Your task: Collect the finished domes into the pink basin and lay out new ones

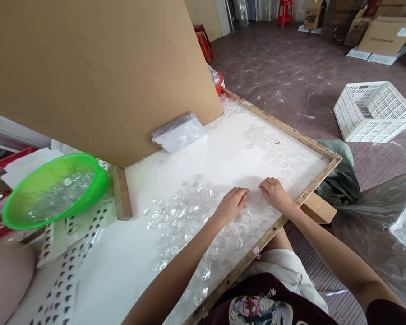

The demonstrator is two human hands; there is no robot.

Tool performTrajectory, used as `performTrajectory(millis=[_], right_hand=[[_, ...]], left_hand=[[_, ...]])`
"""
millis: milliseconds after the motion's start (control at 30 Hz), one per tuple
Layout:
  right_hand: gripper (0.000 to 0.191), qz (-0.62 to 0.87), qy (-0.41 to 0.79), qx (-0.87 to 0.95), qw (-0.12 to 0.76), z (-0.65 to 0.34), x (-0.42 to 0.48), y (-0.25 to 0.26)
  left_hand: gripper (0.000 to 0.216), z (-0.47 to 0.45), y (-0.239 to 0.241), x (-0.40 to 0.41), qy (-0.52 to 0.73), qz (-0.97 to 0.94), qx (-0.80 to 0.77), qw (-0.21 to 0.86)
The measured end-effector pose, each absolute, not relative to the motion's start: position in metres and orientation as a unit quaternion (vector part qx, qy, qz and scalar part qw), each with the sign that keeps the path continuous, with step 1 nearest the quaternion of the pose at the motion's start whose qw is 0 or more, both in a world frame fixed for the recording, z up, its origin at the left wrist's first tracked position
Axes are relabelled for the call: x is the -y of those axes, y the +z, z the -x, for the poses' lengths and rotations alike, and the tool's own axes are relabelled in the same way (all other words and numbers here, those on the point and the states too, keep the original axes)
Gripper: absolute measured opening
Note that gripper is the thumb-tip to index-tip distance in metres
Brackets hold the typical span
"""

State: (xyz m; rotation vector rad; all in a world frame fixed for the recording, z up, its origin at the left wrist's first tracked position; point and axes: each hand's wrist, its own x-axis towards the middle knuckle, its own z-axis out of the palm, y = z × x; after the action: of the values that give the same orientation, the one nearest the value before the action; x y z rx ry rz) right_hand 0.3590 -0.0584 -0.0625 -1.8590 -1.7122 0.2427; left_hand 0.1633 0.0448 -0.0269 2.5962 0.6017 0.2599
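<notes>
Many small clear plastic domes or discs (186,207) lie spread over the white tabletop (203,158). My left hand (232,203) is just above them, its fingers curled down with the tips close together. Facing it across a small gap is my right hand (274,194), its fingers also bent in a pinch. Between the fingertips there may be a clear piece, too faint to make out. A looser patch of the same clear pieces (280,153) lies beyond my right hand. A stack of clear plastic bags (179,133) rests farther back.
A wooden rim (318,180) edges the table. A large cardboard sheet (104,67) stands at the back left. A green basin (101,176) of clear pieces sits at the left. On the floor to the right is a white crate (365,126), with cardboard boxes (385,38) behind.
</notes>
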Motion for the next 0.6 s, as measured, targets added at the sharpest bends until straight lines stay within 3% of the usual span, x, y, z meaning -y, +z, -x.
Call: performTrajectory(millis=[400,600], right_hand=[[0.021,0.724,0.107,0.608,0.308,-0.358,0.055,-0.061],[0.022,0.757,0.056,0.554,0.34,-0.36,0.068,-0.052]], left_hand=[[0.021,-0.164,-0.025,-0.035,0.104,-0.912,-0.256,0.303],[0.021,-0.167,-0.027,-0.036,0.124,-0.898,-0.28,0.316]])
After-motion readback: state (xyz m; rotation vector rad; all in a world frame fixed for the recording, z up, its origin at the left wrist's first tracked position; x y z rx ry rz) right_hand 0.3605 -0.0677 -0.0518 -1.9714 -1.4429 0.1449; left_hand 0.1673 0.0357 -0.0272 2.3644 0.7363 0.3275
